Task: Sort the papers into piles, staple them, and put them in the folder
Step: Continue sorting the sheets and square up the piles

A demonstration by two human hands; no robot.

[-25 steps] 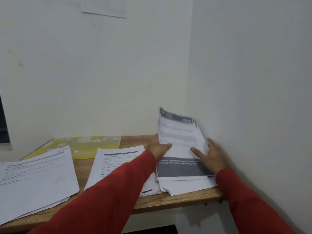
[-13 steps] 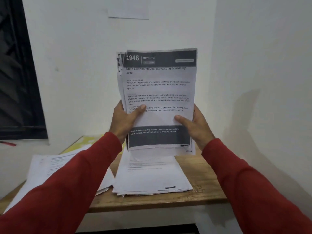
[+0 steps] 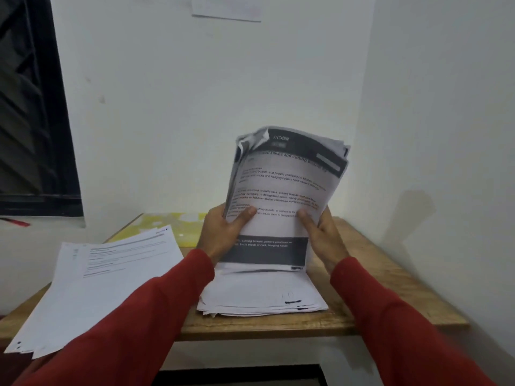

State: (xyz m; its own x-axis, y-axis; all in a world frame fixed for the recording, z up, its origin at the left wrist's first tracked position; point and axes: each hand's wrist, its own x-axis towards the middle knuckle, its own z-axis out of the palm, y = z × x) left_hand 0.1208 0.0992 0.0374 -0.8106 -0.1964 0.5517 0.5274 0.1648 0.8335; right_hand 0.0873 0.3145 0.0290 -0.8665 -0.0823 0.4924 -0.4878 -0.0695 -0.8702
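In the head view we hold a thick sheaf of papers upright above the wooden bench, near its right side and close to the corner of the two white walls. Our left hand grips the sheaf's left edge, thumb laid across the front sheet and fingers curled behind. Our right hand grips the right edge the same way, thumb on the front, the other fingers hidden behind the paper. The front sheet carries a dark header band reading "KITCHEN", blocks of small text below it, and a dark band near the bottom. The upper left corners of the sheets curl and fan apart; the sheaf leans slightly to the right.

Directly below the sheaf, a second pile of papers lies flat on the bench, its near edge close to the bench's front edge, with dark marks at its near right corner. To the left, a larger pile of printed sheets lies at an angle, its near left corner hanging off the bench. Beyond it, at the far left of the bench against the wall, lies a yellow folder, partly covered by that pile and by our left hand.

Both forearms wear red sleeves. A dark window fills the far left, with a red object on its sill, too blurred to identify. A white sheet is fixed high on the far wall.
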